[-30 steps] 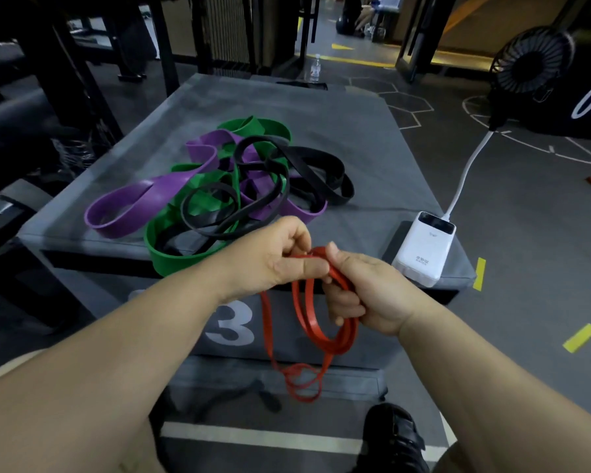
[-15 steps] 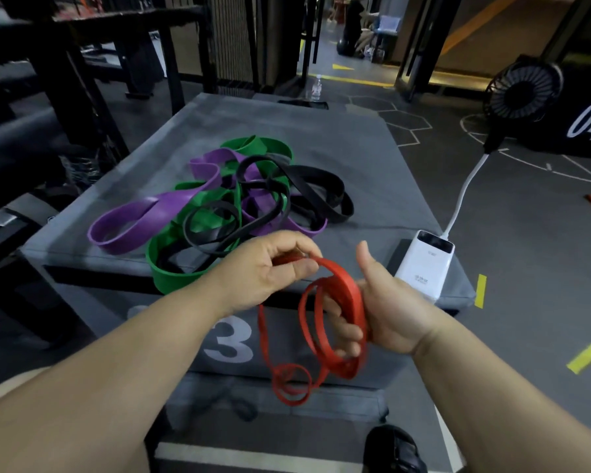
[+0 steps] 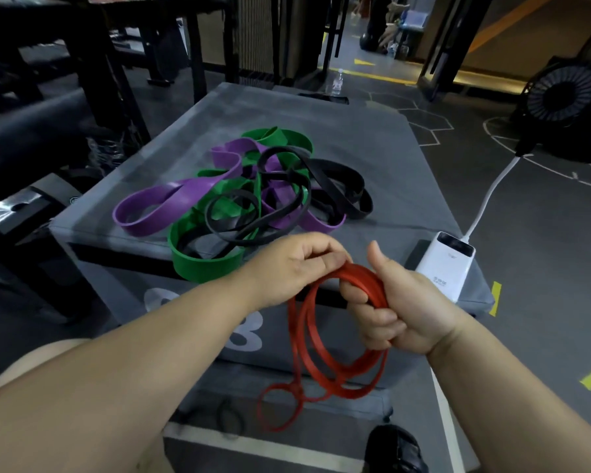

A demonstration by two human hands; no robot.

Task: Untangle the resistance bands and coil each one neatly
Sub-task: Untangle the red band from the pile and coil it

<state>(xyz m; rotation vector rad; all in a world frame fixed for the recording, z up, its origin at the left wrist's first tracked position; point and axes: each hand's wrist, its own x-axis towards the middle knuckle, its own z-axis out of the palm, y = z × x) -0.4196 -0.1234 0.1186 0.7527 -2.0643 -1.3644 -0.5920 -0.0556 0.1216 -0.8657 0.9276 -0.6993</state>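
A thin red band hangs in loops in front of the grey box, its tail curling low by the floor. My right hand grips the loops, fingers curled through them and thumb raised. My left hand pinches the red band at the top of the coil, just left of the right hand. On the box top lies a tangle of a purple band, a green band and black bands, wound through one another.
A white power bank sits at the box's near right corner, its white cable running to a black fan on the floor. Dark gym frames stand at the left. A black shoe shows below. A water bottle stands beyond the box.
The red band has been wound into wider loops around my right hand's fingers. My left hand has carried the band's top over toward the right hand. The hanging tail is shorter.
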